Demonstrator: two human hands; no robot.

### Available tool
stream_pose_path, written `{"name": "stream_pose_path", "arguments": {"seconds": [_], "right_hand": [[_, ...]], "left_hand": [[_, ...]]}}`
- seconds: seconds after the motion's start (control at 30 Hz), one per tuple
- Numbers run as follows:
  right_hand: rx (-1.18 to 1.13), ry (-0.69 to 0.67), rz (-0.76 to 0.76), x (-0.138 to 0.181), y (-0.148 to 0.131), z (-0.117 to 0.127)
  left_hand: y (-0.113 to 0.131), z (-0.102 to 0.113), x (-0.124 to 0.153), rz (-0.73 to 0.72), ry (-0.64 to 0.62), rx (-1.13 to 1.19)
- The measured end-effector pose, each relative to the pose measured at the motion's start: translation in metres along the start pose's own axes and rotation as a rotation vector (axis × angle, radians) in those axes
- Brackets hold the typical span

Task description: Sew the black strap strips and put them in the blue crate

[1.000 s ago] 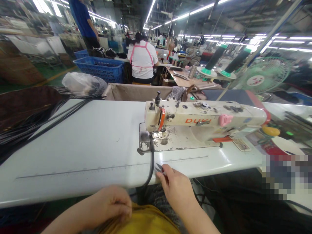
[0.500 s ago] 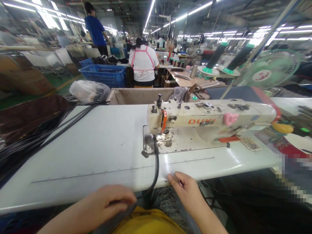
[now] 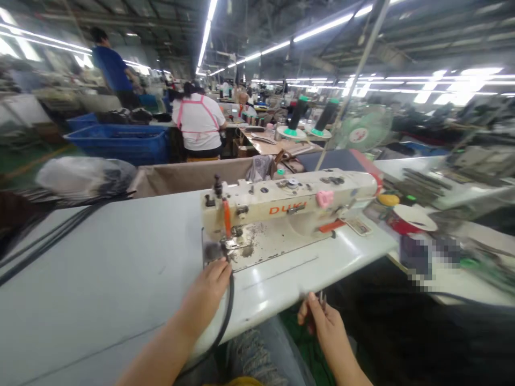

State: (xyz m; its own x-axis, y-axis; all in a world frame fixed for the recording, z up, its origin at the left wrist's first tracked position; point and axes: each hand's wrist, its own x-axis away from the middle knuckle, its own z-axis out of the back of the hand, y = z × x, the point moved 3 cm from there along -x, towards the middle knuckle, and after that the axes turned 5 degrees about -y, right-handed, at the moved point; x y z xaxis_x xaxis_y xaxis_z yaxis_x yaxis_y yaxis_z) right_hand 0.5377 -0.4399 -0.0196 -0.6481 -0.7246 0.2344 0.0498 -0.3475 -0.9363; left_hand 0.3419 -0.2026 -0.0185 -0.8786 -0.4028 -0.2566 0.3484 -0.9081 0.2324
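A cream sewing machine (image 3: 281,206) with orange lettering stands on the white table (image 3: 120,268). From its needle area a narrow black strap (image 3: 230,305) runs toward me and curves over the table's front edge. My left hand (image 3: 209,281) lies at the strap just in front of the presser foot, fingers together and closed on it. Past the front edge, on the right, my right hand (image 3: 322,316) is closed around a small metal tool (image 3: 322,298). Two thin points stick up from it, like thread snips; blur and fingers hide the rest.
More black straps (image 3: 60,236) lie across the table's left side. Behind the machine is a beige fabric-sided bin (image 3: 189,177). Thread cones (image 3: 298,115) and a green fan (image 3: 362,131) stand behind. A co-worker (image 3: 199,120) sits ahead beside a blue crate (image 3: 120,142).
My left hand has moved from the front edge up to the strap near the needle. My right hand has shifted right, off the table's edge. The view has turned right.
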Motion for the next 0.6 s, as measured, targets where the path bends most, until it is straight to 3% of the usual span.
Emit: {"name": "stream_pose_path", "arguments": {"seconds": [0.1, 0.27, 0.37, 0.5, 0.6], "right_hand": [[-0.052, 0.242, -0.028, 0.001, 0.023, 0.027], [-0.051, 0.595, -0.129, -0.002, 0.073, 0.082], [-0.084, 0.741, -0.182, -0.002, 0.099, 0.111], [-0.182, 0.887, -0.258, -0.012, 0.12, 0.14], [-0.261, 0.98, -0.263, -0.028, 0.121, 0.163]], "left_hand": [[-0.003, -0.009, 0.017, -0.078, 0.113, -0.093], [-0.035, -0.038, 0.022, -0.241, 0.224, -0.058], [-0.047, -0.049, 0.016, -0.194, 0.31, 0.08], [-0.046, -0.044, 0.014, -0.156, 0.286, 0.175], [-0.045, -0.036, 0.014, -0.17, 0.232, 0.179]]}}
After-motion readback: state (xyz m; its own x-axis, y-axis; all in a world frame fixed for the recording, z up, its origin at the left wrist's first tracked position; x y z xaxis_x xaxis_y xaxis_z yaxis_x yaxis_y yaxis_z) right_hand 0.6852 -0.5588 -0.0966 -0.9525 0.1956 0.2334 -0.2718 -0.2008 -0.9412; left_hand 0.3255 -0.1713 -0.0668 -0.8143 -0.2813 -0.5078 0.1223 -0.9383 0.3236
